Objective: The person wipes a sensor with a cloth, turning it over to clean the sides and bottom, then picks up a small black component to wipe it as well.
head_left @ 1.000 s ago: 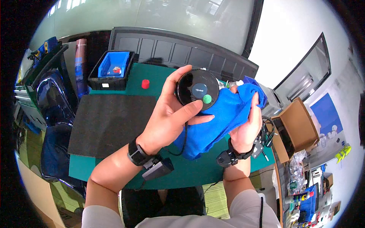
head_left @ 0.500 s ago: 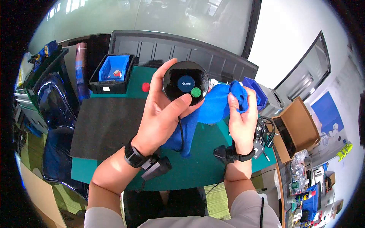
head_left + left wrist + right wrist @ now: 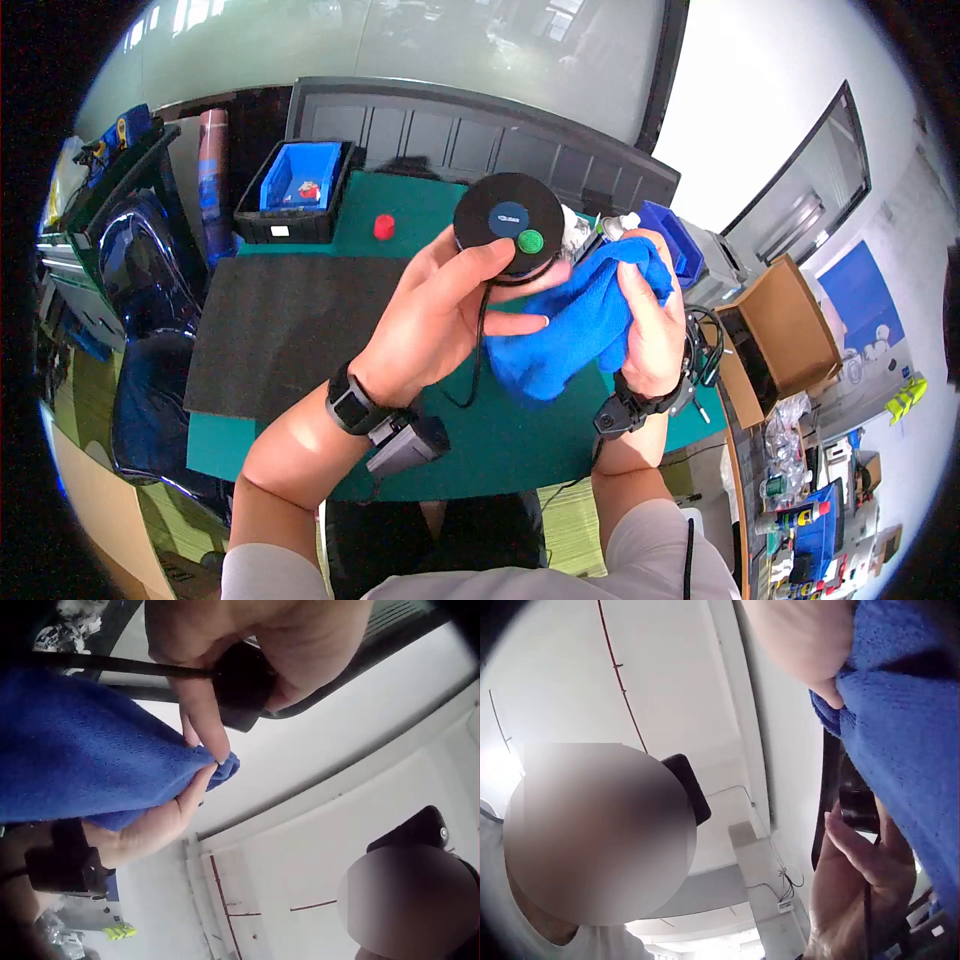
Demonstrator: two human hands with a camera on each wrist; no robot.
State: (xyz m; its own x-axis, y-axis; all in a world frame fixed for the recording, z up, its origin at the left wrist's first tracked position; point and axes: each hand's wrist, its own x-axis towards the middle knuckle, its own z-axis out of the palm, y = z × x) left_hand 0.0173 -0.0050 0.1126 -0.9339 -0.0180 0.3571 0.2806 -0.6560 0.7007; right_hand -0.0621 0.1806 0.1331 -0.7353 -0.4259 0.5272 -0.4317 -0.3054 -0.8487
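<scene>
My left hand [image 3: 425, 315] grips a round black lidar sensor [image 3: 508, 195], thumb on its top face beside a green round sticker [image 3: 530, 242]. That face bears a blue disc with white lettering. A thin black cable [image 3: 480, 345] hangs from the sensor past the palm. To the right, my right hand [image 3: 655, 330] holds a blue cloth [image 3: 565, 345], its thumb pressed over the fabric. The cloth droops toward the left hand, whose lower finger overlaps its edge. In the left wrist view, fingertips of both hands come together at a corner of the cloth [image 3: 90, 750].
A black foam mat [image 3: 290, 330] lies on the green tabletop [image 3: 420, 470]. Behind it are a red cap [image 3: 384, 227] and a black bin [image 3: 290, 228] holding a blue tray [image 3: 300, 170]. A blue bin [image 3: 670, 225], coiled cables [image 3: 705, 345] and an open cardboard box [image 3: 790, 320] stand at the right.
The right hand drew the cloth away to the right and bunched it, then lowered it, more spread out. The sensor shifted left and up, then back right, its top face tilting.
</scene>
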